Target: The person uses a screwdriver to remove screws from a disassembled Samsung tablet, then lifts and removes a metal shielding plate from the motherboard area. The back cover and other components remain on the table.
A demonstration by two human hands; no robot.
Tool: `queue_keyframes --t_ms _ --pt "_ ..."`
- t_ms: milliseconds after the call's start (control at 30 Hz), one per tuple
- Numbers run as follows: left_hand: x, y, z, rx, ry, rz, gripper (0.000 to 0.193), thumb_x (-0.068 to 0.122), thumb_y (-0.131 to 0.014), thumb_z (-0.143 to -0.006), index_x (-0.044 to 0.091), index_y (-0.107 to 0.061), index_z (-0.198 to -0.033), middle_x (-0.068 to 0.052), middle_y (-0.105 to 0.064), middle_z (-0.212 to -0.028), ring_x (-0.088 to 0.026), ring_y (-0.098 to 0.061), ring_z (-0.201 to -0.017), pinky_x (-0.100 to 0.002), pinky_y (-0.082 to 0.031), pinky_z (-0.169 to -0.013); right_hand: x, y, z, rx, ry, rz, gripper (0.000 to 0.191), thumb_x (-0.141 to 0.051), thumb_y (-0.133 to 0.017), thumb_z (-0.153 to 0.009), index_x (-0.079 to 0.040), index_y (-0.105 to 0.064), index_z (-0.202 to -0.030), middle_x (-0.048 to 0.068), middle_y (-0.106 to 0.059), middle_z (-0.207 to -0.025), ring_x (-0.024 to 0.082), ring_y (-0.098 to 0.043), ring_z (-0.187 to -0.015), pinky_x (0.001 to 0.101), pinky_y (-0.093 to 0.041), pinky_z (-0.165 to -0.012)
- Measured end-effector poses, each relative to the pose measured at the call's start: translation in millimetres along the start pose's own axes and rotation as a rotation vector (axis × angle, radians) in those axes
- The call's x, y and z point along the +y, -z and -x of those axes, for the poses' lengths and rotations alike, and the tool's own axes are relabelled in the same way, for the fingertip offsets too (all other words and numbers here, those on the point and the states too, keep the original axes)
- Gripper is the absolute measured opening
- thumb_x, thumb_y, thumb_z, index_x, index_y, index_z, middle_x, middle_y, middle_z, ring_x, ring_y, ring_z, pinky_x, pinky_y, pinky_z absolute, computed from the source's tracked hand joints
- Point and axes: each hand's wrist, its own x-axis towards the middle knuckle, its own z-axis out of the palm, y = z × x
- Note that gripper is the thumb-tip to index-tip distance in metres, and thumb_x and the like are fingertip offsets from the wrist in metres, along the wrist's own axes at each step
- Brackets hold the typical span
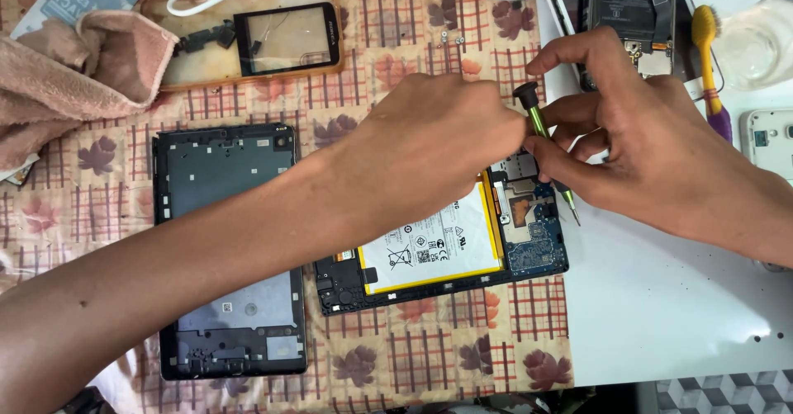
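Observation:
An opened tablet lies in the middle, its white and yellow battery and blue circuit board exposed. My left hand hovers over its upper part, fingers curled against a green-shafted screwdriver with a black cap. My right hand grips that screwdriver from the right, thumb and fingers pinched round the shaft. The tip points down to the right of the board. The tablet's dark back frame rests apart on the left.
A pink towel lies at the upper left. A small touchscreen panel sits on an orange tray with white cables behind. At the right edge are a yellow and purple tool, a clear container and another opened phone.

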Motion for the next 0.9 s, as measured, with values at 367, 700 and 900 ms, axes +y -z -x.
queue_keyframes --t_ms 367,700,900 --pt "20.5 -6.5 -7.3 -0.002 -0.076 -0.302 0.013 -0.003 -0.079 -0.066 0.007 -0.076 -0.072 -0.012 -0.072 -0.073 -0.023 -0.074 -0.068 -0.036 -0.059 -0.057 -0.5 1.0 0.2 -0.007 -0.047 0.033 0.063 -0.002 -0.072 -0.081 -0.005 -0.035 -0.133 0.017 -0.078 -0.095 0.023 -0.076 -0.079 0.0337 -0.069 -0.062" --pt "19.8 -13.8 -4.8 0.003 -0.027 -0.419 0.018 -0.012 -0.075 -0.062 -0.001 -0.075 -0.076 -0.016 -0.07 -0.081 -0.023 -0.073 -0.076 -0.031 -0.061 -0.057 -2.8 0.1 1.7 0.007 -0.053 0.053 0.058 -0.001 -0.068 -0.085 -0.005 -0.034 -0.133 0.018 -0.078 -0.097 0.021 -0.08 -0.08 0.0338 -0.068 -0.065" --pt "6.2 -3.2 -2.4 -0.07 0.054 0.035 0.009 -0.01 -0.067 -0.082 -0.013 -0.067 -0.09 -0.026 -0.065 -0.091 -0.029 -0.071 -0.067 -0.038 -0.058 -0.053 -3.5 0.5 0.2 -0.009 -0.036 -0.049 0.054 0.0 -0.063 -0.09 -0.005 -0.032 -0.134 0.016 -0.079 -0.095 0.019 -0.077 -0.081 0.031 -0.068 -0.063"
